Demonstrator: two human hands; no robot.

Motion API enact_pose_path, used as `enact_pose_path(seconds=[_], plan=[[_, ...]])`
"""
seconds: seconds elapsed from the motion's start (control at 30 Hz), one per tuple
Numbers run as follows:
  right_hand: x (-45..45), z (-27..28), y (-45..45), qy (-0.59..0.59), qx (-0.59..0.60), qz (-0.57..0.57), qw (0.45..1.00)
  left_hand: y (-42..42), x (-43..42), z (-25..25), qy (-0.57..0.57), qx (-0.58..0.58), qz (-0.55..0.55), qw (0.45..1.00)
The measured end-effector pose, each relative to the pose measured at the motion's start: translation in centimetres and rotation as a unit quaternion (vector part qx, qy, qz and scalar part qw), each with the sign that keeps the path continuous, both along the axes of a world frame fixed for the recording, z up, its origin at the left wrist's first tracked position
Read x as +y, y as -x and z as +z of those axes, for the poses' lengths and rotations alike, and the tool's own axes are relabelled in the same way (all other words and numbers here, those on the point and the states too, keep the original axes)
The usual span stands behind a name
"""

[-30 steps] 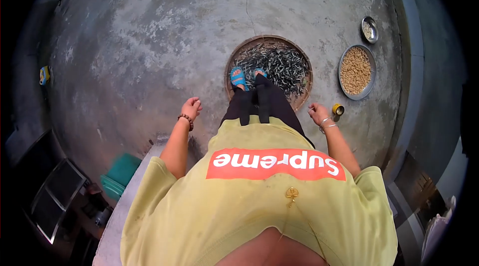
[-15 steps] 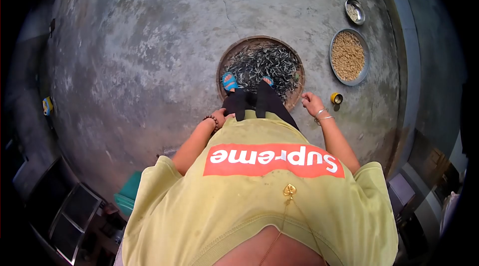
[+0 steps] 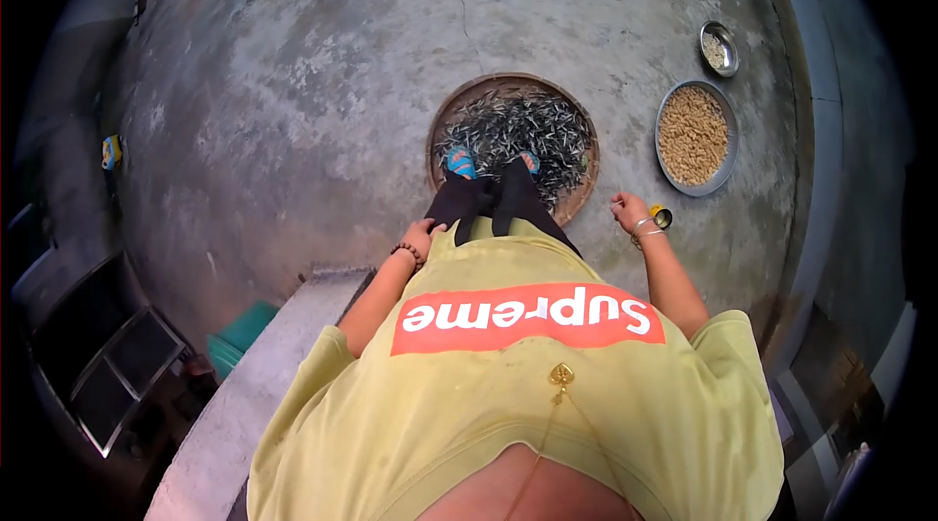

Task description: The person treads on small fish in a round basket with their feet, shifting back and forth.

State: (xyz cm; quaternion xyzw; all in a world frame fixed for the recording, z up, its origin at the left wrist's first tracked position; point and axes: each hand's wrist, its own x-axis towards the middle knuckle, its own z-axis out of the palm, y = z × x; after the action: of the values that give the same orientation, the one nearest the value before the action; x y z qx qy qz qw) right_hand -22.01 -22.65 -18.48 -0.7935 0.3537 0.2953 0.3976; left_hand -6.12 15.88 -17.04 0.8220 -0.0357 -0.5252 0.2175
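dark slender pieces (image 3: pixel 552 140) were spread thickly inside a round tray (image 3: pixel 479 94), which was set on the concrete floor (image 3: pixel 293 111). the blue sandals (image 3: pixel 460 163) were seen within the tray's rim, toward its near edge, apparently planted on the pieces. the left hand (image 3: pixel 419 235) was rested at the hip, its fingers partly hidden; whether cloth was gripped could not be told. the right hand (image 3: pixel 630 208) was held out past the tray's near right edge, its fingers loosely curled; whether anything small was pinched could not be told. a yellow can (image 3: pixel 660 216) was seen just beside its wrist. near the floor's right edge, tan pieces (image 3: pixel 693 134) were contained in a basin (image 3: pixel 718 181). the dark pieces were judged to be left unsorted; how much was done could not be told.
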Motion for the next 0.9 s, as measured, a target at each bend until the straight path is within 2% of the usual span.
enact_pose_path(seconds=[0.07,0.23,0.33,0.5,0.63,0.8,0.9], plan=[[-0.7,-1.7,0.1,0.006,-0.011,0.023,1.0,0.7,0.3,0.8,-0.019,-0.029,0.051,0.998],[-0.2,-2.3,-2.7,0.01,-0.001,0.065,0.998,1.1,1.7,0.3,0.029,-0.081,0.159,0.984],[1.1,-1.3,-5.2,0.002,-0.036,0.087,0.996,0.3,2.0,-0.7,0.035,-0.038,0.193,0.98],[2.8,3.0,-10.3,-0.008,-0.03,0.016,0.999,-4.5,1.4,-1.2,0.02,-0.021,0.118,0.993],[3.2,2.2,-11.9,0.002,0.014,0.019,1.0,-8.9,1.8,-1.8,0.042,-0.028,0.103,0.993],[4.3,1.6,-15.5,0.011,-0.017,0.022,1.0,-12.6,3.1,-2.1,0.035,-0.035,0.106,0.993],[5.0,2.8,-17.4,-0.001,-0.018,0.047,0.999,-12.7,3.8,-2.1,0.046,-0.033,0.153,0.987]])
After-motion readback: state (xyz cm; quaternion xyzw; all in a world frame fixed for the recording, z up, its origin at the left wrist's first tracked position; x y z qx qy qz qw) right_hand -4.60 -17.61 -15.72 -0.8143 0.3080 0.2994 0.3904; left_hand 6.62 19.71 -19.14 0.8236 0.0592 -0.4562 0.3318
